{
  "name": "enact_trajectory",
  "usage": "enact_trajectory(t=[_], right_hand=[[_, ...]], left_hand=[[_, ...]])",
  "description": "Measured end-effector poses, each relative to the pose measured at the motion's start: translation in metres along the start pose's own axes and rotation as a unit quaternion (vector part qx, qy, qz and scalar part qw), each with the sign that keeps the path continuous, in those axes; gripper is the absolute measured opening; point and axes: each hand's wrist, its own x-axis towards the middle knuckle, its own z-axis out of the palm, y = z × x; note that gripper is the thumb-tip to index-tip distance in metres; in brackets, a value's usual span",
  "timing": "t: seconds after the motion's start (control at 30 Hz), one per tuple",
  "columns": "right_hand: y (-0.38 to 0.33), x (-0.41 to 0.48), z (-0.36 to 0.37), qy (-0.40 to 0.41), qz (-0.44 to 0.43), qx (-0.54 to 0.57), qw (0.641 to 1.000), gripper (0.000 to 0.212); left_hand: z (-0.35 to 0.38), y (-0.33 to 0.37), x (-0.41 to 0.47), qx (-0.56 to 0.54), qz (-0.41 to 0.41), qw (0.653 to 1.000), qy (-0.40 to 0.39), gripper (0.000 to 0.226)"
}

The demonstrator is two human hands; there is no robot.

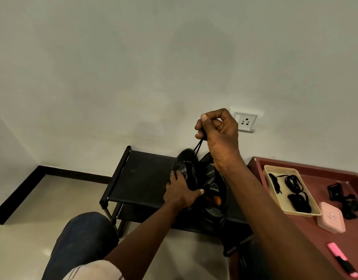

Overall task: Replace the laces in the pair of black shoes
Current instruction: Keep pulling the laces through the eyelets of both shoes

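Seemingly mid-task, a lace (pixel 198 147) is pinched taut by the right hand (pixel 216 130) above the black shoe (pixel 184 158) gripped by the left hand (pixel 180 190) on the rack (pixel 143 174), while spare laces (pixel 295 184) lie in the tray (pixel 275 168) at 3 o'clock.

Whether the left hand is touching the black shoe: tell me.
Touching. The head view shows the left hand gripping the black shoe, fingers curled around it, above the shoe rack.
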Motion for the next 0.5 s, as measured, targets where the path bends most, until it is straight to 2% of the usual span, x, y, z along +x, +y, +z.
enact_trajectory(t=[0.37, 0.5], right_hand=[[-0.102, -0.013, 0.001, 0.009, -0.041, 0.040, 0.998, 0.008], [-0.120, -0.017, -0.001, -0.011, -0.031, 0.045, 0.998, 0.005]], left_hand=[[-0.010, 0.010, -0.008, -0.014, -0.018, 1.000, -0.002, 0.122], [-0.017, 0.007, -0.014, -0.018, -0.021, 0.999, -0.024, 0.119]])
